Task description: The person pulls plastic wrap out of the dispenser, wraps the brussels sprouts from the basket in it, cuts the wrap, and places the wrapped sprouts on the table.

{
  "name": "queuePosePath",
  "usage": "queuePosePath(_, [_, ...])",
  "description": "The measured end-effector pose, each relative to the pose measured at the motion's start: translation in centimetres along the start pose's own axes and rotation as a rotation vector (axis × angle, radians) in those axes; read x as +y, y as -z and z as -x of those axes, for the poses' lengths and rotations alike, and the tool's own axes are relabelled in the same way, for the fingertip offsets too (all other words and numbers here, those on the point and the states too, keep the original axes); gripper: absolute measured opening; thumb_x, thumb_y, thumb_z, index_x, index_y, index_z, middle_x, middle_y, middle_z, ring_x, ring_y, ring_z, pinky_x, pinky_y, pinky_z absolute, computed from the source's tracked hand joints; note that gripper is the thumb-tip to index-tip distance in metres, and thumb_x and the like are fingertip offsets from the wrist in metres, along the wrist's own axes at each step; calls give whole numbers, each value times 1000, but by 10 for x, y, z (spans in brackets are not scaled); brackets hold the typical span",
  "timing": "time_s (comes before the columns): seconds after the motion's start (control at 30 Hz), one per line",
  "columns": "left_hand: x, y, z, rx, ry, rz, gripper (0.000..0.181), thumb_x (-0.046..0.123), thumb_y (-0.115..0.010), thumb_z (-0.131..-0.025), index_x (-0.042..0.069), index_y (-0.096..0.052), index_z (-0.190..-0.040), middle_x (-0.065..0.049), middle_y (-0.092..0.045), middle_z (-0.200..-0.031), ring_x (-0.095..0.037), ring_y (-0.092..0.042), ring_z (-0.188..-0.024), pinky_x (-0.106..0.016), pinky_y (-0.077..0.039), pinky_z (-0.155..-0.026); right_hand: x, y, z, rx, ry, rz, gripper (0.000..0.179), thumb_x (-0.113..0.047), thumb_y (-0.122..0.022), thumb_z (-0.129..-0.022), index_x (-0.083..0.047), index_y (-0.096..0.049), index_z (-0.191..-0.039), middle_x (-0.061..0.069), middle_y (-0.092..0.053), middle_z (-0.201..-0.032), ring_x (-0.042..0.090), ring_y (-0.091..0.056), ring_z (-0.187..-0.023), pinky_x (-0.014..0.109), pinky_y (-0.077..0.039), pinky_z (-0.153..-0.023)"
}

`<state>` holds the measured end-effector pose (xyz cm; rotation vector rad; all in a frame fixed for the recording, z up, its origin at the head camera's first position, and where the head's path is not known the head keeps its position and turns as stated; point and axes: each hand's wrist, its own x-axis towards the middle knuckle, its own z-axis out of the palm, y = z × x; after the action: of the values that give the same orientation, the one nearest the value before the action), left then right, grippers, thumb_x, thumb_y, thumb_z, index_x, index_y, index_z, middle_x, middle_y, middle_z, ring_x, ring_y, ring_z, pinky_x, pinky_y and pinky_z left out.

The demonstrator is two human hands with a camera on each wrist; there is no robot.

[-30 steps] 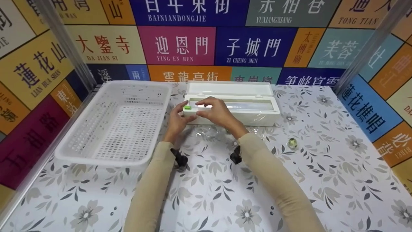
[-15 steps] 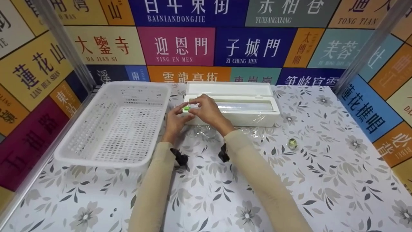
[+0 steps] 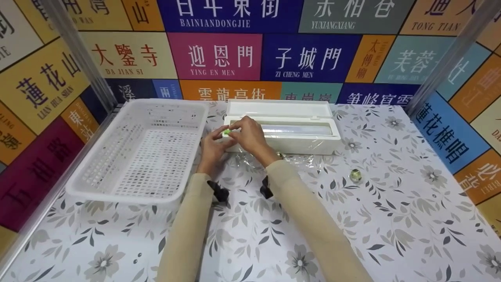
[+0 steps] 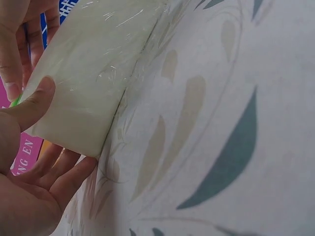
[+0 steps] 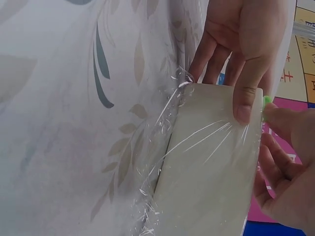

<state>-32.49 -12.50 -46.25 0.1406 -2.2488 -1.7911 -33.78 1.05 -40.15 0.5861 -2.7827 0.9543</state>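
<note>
A white plastic-wrap dispenser box [image 3: 301, 145] lies across the back of the table with its lid [image 3: 280, 108] raised. Inside shows a shiny roll of film [image 3: 297, 129]. Clear film [image 5: 211, 140] drapes over the box's front and crumples at its foot. My left hand [image 3: 212, 152] grips the box's left end, thumb on the front face and fingers around the end, as the left wrist view shows. At that same corner my right hand [image 3: 250, 137] pinches a small green slide cutter [image 5: 267, 101] between thumb and forefinger, mostly covered by the fingertips in the head view.
To the left stands a white perforated plastic basket [image 3: 127, 197]. A small greenish, glassy object [image 3: 355, 175] lies on the flowered tabletop [image 3: 391, 219], right of the box. A wall of coloured panels with writing [image 3: 223, 55] rises right behind.
My right hand has moved left along the box's top, from over the film to the green slide cutter at the corner. The left hand has stayed at the box's end.
</note>
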Motion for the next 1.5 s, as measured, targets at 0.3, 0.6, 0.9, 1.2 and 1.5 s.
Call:
queuePosePath(0.3, [2,3,2,17,21,8,56,10,-88,-75,11,-69,-128,-18,-61,-138,-27,-56,-118,-14,-48,-70,-2,0,2,-2,-25,26,18,-21,-72,-93,-13,-79,-108,9,-67,-113,27,-61,-109,40,-50,-98])
queuePosePath(0.6, [-1,-1,0,-4,36,44,57,5,-86,-75,10,-68,-129,-21,-63,-135,-26,-57,-119,-18,-51,-84,-1,5,3,20,-33,231,18,-27,-72,-92,-22,-80,-106,4,-68,-110,27,-61,-107,46,-42,-95])
queuePosePath(0.9, [-3,3,1,11,-6,0,54,10,-87,-76,12,-70,-127,-27,-68,-119,-13,-61,-67,-14,-48,-50,6,11,4,38,-36,249,16,-22,-73,-89,-23,-81,-103,3,-70,-108,28,-60,-105,46,-40,-93])
queuePosePath(1.2, [-1,2,-1,-20,107,54,61,8,-86,-76,18,-66,-132,-19,-64,-133,-24,-65,-112,-22,-59,-83,35,37,15,51,-31,186,14,-18,-73,-88,-21,-82,-98,3,-70,-104,27,-62,-104,48,-41,-92])
queuePosePath(1.5, [-3,0,0,-22,99,77,62,6,-86,-75,16,-66,-133,-22,-63,-131,-27,-65,-111,-24,-62,-79,65,62,28,-14,-38,87,19,-28,-72,-92,-17,-80,-105,7,-66,-107,27,-62,-102,47,-43,-95])
